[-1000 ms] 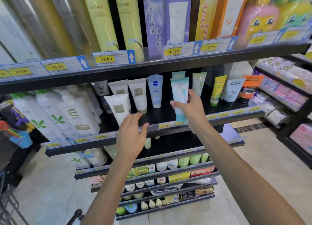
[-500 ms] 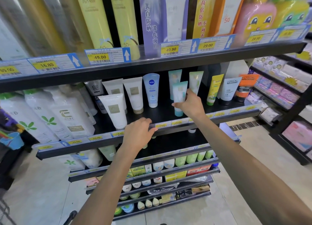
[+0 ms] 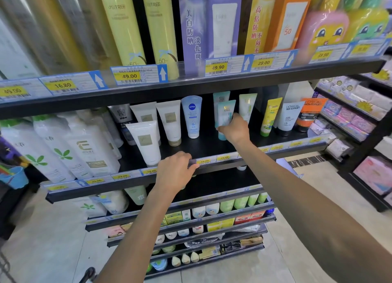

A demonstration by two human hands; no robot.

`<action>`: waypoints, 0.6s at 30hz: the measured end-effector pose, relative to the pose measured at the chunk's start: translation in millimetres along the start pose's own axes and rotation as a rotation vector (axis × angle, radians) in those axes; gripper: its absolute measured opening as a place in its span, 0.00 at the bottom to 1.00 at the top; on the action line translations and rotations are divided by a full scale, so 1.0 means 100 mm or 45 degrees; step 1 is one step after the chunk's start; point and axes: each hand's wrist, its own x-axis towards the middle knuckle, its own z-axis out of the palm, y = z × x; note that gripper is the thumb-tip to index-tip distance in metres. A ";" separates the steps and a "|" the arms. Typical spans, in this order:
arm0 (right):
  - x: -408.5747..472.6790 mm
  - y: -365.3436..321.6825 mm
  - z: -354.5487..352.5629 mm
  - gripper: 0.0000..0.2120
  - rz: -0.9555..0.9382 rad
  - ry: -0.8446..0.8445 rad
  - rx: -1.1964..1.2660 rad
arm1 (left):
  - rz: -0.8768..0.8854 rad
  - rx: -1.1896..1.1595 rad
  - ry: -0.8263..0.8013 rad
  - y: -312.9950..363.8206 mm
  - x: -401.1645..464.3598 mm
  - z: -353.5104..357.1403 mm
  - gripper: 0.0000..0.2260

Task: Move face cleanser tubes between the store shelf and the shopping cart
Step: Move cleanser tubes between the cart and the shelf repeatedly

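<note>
My right hand [image 3: 234, 130] grips a pale teal cleanser tube [image 3: 225, 115] that stands cap down on the black shelf [image 3: 207, 147], in front of another teal tube [image 3: 220, 96] and next to a light green one [image 3: 247, 104]. My left hand [image 3: 175, 172] holds the shelf's front price rail [image 3: 212, 160], fingers curled over its edge. A blue Nivea tube [image 3: 192, 117] and three white tubes, the nearest [image 3: 145, 141] in front, stand to the left. The shopping cart is only a dark corner [image 3: 88, 275] at the bottom.
Yellow spray cans [image 3: 123, 28] and boxed sunscreens [image 3: 220, 24] fill the upper shelf. White bottles [image 3: 84, 149] stand at left, a yellow tube [image 3: 270, 116] and L'Oreal tubes [image 3: 290, 116] at right. Lower shelves [image 3: 191, 225] hold small items. Another rack [image 3: 358, 123] stands at right.
My right hand carried the teal tube back and down onto the shelf, setting it upright. My left hand moved forward and took hold of the shelf's front rail.
</note>
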 end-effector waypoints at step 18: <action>-0.62 0.08 -0.49 0.22 -0.140 -0.224 -0.033 | -0.140 -0.160 0.099 0.18 -0.31 -0.11 0.19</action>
